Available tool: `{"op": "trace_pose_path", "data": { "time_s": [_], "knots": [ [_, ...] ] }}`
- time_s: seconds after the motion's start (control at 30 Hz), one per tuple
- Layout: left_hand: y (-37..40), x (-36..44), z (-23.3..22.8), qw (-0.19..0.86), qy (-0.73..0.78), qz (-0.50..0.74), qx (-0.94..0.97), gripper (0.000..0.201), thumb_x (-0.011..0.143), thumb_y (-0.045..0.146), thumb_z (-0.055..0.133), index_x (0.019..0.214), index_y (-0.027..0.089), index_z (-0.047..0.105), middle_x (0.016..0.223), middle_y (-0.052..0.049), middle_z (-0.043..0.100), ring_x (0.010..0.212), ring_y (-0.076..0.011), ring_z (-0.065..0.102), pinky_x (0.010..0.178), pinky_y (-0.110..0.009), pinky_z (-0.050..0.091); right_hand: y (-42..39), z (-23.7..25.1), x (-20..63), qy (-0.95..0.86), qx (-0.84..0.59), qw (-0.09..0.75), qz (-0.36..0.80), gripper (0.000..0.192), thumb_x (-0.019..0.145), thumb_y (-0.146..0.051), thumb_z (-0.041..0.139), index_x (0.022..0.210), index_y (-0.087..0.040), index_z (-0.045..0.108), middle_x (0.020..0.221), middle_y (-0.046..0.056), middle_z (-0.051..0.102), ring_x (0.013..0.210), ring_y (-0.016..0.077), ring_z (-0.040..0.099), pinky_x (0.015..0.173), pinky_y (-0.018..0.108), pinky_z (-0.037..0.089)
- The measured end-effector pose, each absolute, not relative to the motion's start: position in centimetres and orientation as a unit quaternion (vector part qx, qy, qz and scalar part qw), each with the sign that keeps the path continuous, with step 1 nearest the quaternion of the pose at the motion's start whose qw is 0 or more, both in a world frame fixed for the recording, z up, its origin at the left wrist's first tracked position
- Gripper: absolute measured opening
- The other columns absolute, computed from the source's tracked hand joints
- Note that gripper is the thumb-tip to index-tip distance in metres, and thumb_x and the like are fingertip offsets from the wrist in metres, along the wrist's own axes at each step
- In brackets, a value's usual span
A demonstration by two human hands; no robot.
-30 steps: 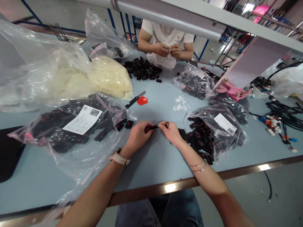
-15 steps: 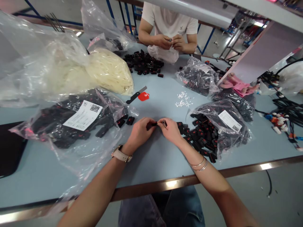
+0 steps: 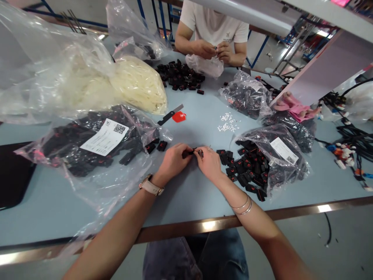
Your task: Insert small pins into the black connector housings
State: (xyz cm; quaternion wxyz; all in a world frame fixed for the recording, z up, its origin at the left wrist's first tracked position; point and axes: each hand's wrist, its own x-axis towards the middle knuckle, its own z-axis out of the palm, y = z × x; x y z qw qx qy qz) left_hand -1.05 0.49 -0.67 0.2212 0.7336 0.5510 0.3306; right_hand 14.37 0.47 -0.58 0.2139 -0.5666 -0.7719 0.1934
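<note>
Head camera: the left hand (image 3: 174, 160) pinches a small black part (image 3: 191, 151) between thumb and fingers, just above the table (image 3: 186, 206). The right hand (image 3: 210, 163) meets it from the other side, its thumb and fingertips closed on a small dark item (image 3: 201, 153) whose shape is mostly hidden. The fingertips of both hands nearly touch, and the fingers cover so much that I cannot tell whether the two pieces are joined. A watch (image 3: 151, 187) with a pale strap sits on the left wrist; thin bracelets (image 3: 244, 206) circle the right forearm.

Just beside the right hand, a heap of black blocks (image 3: 247, 167) with orange marks spills from a clear bag (image 3: 278, 177) bearing a white label (image 3: 284, 151). Near the left hand lies a loose black block (image 3: 162, 146), next to a large clear bag (image 3: 70, 151) full of dark parts, also labelled. Beyond the hands, a knife (image 3: 166, 117) with its blade out lies beside a red piece (image 3: 178, 116), and to their right are scattered white bits (image 3: 228, 126).

Farther left stands a bulky bag of pale yellow strips (image 3: 142, 83). At the far side, a co-worker's hands (image 3: 205, 49) come together over a crumpled bag (image 3: 208, 67), beside another black heap (image 3: 180, 76). A pink glove (image 3: 297, 107) lies at right, and black cables (image 3: 352, 130) lie past it.
</note>
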Motion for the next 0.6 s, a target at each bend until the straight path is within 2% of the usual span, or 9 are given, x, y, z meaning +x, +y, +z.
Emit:
{"op": "trace_pose_path", "data": {
  "time_s": [0.2,0.43,0.6],
  "knots": [
    [0.6,-1.0,-0.4,0.235,0.578,0.329,0.708,0.008,0.075,0.022,0.059,0.081,0.018,0.063,0.077,-0.003,0.067,0.069,-0.0163,0.061,0.067,-0.027,0.049,0.1,0.0,15.0,-0.781,-0.550,0.231,0.188,0.027,0.089,-0.020,0.043,0.107,-0.022,0.064,0.103,0.005,0.066,0.091,0.0174,0.061,0.081,0.028,0.045],
    [0.6,-1.1,-0.5,0.233,0.573,0.330,0.713,0.009,0.076,0.022,0.058,0.082,0.017,0.062,0.078,-0.004,0.067,0.072,-0.0174,0.062,0.070,-0.029,0.050,-0.5,0.6,14.9,-0.815,-0.539,0.152,0.149,0.037,0.083,-0.014,0.044,0.115,-0.023,0.062,0.111,0.007,0.063,0.085,0.0178,0.062,0.073,0.028,0.048],
    [0.6,-1.1,-0.6,0.231,0.560,0.328,0.725,0.006,0.075,0.019,0.057,0.079,0.018,0.061,0.079,-0.004,0.067,0.074,-0.0183,0.062,0.071,-0.031,0.050,-0.4,0.9,14.8,-0.820,-0.539,0.129,0.145,0.037,0.082,-0.015,0.045,0.114,-0.024,0.062,0.110,0.006,0.062,0.079,0.0182,0.062,0.069,0.030,0.048]
  ]
}}
